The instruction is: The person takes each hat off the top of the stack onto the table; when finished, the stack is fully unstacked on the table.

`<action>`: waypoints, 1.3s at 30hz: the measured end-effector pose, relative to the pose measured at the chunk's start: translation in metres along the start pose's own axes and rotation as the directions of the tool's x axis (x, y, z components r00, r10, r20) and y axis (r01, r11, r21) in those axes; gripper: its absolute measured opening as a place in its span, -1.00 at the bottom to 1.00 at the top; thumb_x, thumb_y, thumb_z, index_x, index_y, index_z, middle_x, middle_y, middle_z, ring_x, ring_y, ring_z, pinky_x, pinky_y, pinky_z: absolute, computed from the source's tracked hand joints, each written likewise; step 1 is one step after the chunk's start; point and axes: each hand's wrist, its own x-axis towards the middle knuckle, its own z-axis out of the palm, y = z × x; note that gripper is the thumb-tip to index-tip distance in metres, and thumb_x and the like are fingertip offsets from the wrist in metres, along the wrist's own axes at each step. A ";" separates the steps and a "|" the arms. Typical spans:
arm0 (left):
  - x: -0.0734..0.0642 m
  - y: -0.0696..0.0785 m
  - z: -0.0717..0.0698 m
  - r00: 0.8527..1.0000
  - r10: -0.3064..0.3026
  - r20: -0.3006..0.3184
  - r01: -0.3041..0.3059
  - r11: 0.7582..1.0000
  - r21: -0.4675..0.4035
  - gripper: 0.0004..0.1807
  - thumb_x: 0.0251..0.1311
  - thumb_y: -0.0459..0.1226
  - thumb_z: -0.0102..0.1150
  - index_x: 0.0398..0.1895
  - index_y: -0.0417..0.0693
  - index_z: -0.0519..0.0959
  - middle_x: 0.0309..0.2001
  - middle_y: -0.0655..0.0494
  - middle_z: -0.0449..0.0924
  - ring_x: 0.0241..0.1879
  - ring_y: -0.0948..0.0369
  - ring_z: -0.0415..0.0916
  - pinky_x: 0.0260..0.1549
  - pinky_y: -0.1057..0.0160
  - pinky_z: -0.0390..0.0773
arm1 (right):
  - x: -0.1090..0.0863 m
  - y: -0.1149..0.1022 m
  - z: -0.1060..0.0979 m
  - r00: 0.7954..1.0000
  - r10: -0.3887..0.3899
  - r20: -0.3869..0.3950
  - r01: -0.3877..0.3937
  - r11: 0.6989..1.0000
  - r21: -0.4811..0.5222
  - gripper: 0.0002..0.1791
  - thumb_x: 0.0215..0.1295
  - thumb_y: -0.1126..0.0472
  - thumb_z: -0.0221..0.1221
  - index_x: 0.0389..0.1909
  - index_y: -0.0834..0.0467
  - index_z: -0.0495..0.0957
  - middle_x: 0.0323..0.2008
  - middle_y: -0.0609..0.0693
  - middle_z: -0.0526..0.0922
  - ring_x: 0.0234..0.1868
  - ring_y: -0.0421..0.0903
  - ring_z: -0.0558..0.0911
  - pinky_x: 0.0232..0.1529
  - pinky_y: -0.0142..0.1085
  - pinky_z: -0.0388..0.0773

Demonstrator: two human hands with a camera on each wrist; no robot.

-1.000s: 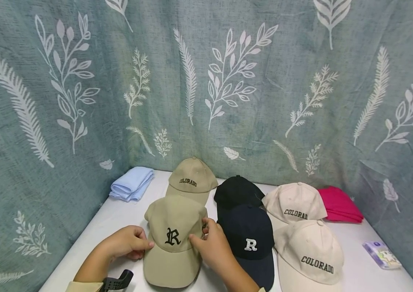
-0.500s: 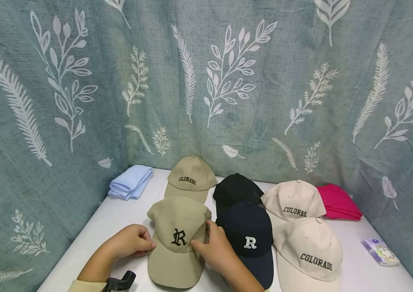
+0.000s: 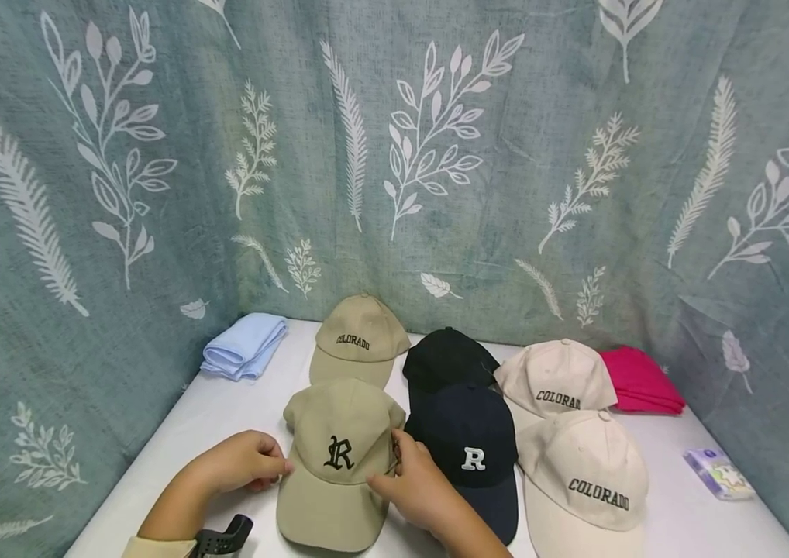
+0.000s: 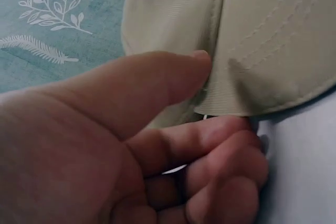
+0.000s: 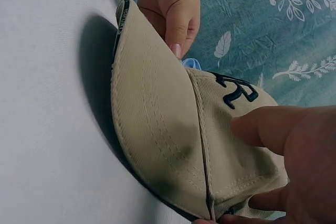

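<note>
A khaki baseball cap [image 3: 330, 508] with a black gothic R on its front lies at the near left of the table, brim towards me. My left hand [image 3: 241, 463] pinches its left edge where brim meets crown. In the left wrist view the thumb lies on the seam of the cap [image 4: 278, 19], with curled fingers under the edge. My right hand [image 3: 417, 480] grips the opposite side. From the right wrist, the thumb rests on the crown of the cap [image 5: 157, 108] beside the letter, and the fingers reach under the lower edge.
Behind stands a tan COLORADO cap [image 3: 360, 329]. To the right are a black cap [image 3: 449, 356], a navy R cap [image 3: 467, 426] and two cream COLORADO caps [image 3: 586, 473]. A folded blue cloth [image 3: 244, 346], a red cloth [image 3: 640, 380] and a tissue pack [image 3: 718, 474] lie around them.
The khaki cap shifts slightly right and then back left in the view, both hands staying on its sides. The whole scene drifts a little up and left as the head moves.
</note>
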 end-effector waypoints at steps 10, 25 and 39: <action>0.019 0.019 -0.032 0.986 -0.107 -0.128 0.125 0.981 0.147 -0.80 0.39 -0.25 0.16 -0.34 -0.20 0.60 -0.49 0.07 0.54 -0.50 0.19 0.46 -0.49 0.24 0.47 | -0.007 0.006 -0.005 0.999 0.032 -0.012 -0.031 0.995 0.092 -0.17 0.29 0.08 0.41 0.46 0.26 0.24 0.16 0.21 0.47 0.12 0.13 0.56 0.08 0.07 0.59; 0.121 0.022 -0.076 0.974 0.032 -0.224 0.025 0.969 0.246 -0.67 0.49 -0.23 0.03 0.07 -0.31 0.59 -0.09 -0.09 0.66 -0.14 0.09 0.58 -0.15 0.09 0.61 | -0.017 0.014 -0.003 0.999 -0.049 -0.004 0.049 0.994 0.095 -0.38 0.30 0.12 0.37 0.30 0.22 0.39 0.00 0.10 0.54 -0.09 -0.08 0.58 -0.16 -0.29 0.57; 0.167 0.034 -0.085 0.984 0.092 -0.155 -0.026 0.923 0.384 -0.52 0.42 -0.26 0.00 0.31 -0.34 0.47 0.32 -0.37 0.49 0.35 -0.25 0.44 0.24 -0.16 0.52 | -0.009 -0.014 -0.017 0.986 -0.139 -0.095 0.145 0.988 0.057 -0.56 0.38 0.18 0.33 0.21 0.21 0.52 0.08 0.13 0.61 0.03 -0.03 0.63 -0.04 -0.28 0.64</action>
